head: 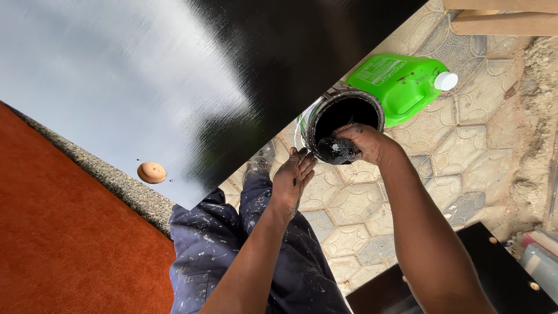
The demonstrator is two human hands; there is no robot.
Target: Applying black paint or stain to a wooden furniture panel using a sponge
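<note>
Gripped tight in the right hand is a paint-soaked black wad, some kind of rag or sponge, hard to tell which, held right at the rim of a black paint bucket that's sat on the patterned paving. The left hand is kept open just beside it, fingers loose and smeared with paint, nothing held. A green plastic jug with a white cap is lying right behind the bucket. A big glossy black panel is spread across the upper left.
</note>
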